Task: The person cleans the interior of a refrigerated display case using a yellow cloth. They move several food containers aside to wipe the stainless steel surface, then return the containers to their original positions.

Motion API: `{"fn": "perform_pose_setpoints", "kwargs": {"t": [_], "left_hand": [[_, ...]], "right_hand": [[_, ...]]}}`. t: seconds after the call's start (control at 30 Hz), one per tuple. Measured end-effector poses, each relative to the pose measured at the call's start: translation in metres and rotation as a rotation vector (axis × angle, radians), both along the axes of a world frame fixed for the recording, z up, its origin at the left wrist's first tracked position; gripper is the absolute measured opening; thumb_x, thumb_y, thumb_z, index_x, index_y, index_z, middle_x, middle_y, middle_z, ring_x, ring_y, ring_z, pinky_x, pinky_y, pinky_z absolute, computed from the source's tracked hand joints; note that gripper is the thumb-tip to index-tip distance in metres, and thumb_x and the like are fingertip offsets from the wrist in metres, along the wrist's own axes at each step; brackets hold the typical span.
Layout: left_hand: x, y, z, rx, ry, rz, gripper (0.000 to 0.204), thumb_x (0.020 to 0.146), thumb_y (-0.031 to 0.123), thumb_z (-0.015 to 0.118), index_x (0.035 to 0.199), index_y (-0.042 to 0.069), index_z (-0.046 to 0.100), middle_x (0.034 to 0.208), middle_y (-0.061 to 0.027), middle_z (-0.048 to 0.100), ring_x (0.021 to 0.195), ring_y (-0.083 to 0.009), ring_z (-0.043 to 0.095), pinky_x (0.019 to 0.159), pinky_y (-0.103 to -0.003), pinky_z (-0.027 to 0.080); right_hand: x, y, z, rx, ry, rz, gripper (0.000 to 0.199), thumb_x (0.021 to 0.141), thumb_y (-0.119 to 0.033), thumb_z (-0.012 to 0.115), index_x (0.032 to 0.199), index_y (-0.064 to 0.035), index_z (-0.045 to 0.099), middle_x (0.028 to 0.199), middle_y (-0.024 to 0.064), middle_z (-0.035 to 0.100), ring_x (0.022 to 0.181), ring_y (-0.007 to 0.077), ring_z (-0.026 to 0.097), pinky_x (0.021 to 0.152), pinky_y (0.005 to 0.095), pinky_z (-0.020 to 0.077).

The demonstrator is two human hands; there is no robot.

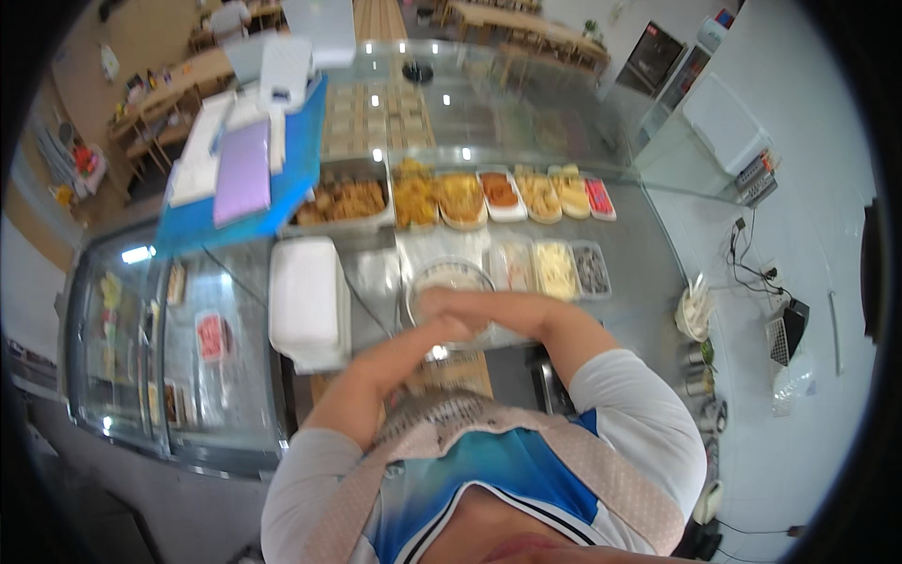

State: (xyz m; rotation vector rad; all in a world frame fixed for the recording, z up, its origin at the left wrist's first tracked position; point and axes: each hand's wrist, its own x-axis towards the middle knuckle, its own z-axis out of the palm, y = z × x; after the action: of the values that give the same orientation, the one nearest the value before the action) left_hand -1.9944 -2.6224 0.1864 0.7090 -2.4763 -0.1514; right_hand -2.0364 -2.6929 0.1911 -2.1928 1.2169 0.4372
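right hand (435,302) and left hand (459,326) together, crossed at round bowl (485,274), centre of frame; grip cannot be told. stacked white trays (305,296) left of centre.

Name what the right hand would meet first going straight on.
Probably the left rim of the bowl; if the right hand clears that, perhaps the stacked white trays. Depth is unclear.

Head-worn fisheye view, looking down, near above the counter (644,252)
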Motion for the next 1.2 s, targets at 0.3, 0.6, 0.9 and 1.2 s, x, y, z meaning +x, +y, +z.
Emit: {"fn": "perform_pose_setpoints", "kwargs": {"t": [0.3,0.6,0.9,1.2], "left_hand": [[0.023,0.004,0.071,0.092,-0.074,0.119,0.007,0.068,0.013,0.060,0.066,0.007,0.060,0.089,-0.0092,0.060,0.090,-0.0284,0.056,0.078,-0.039,0.044],[0.059,0.134,0.089,0.157,0.758,0.686,0.013,0.072,-0.003,0.054,0.081,0.006,0.057,0.097,-0.0117,0.053,0.096,-0.0278,0.052,0.082,-0.035,0.042],[0.168,0.371,0.079,0.821,0.746,1.165,0.040,0.078,0.021,0.069,0.111,0.005,0.052,0.107,-0.0118,0.046,0.093,-0.0238,0.049,0.080,-0.032,0.042],[0.365,0.549,0.061,0.716,0.830,1.376,0.021,0.085,0.020,0.063,0.097,0.004,0.064,0.078,-0.0067,0.057,0.073,-0.0164,0.057,0.065,-0.028,0.044]], "right_hand": [[-0.033,-0.033,0.050,0.316,-0.265,-0.411,0.026,0.085,-0.021,0.048,0.094,-0.0033,0.065,0.084,0.0090,0.064,0.077,0.0233,0.060,0.067,0.0389,0.0484],[-0.059,0.138,0.075,-0.051,-1.012,0.150,0.068,0.072,-0.003,0.054,0.137,-0.0018,0.034,0.138,0.0176,0.038,0.127,0.0287,0.039,0.106,0.0349,0.0297],[0.047,0.321,0.052,0.524,-0.856,-0.129,0.049,0.083,-0.021,0.064,0.124,-0.0003,0.047,0.112,0.0140,0.059,0.100,0.0196,0.057,0.085,0.0301,0.0459],[0.222,0.349,0.092,0.421,-1.107,-0.299,0.033,0.090,-0.011,0.056,0.120,0.0007,0.052,0.109,0.0051,0.059,0.096,0.0118,0.056,0.083,0.0247,0.0450]]}}
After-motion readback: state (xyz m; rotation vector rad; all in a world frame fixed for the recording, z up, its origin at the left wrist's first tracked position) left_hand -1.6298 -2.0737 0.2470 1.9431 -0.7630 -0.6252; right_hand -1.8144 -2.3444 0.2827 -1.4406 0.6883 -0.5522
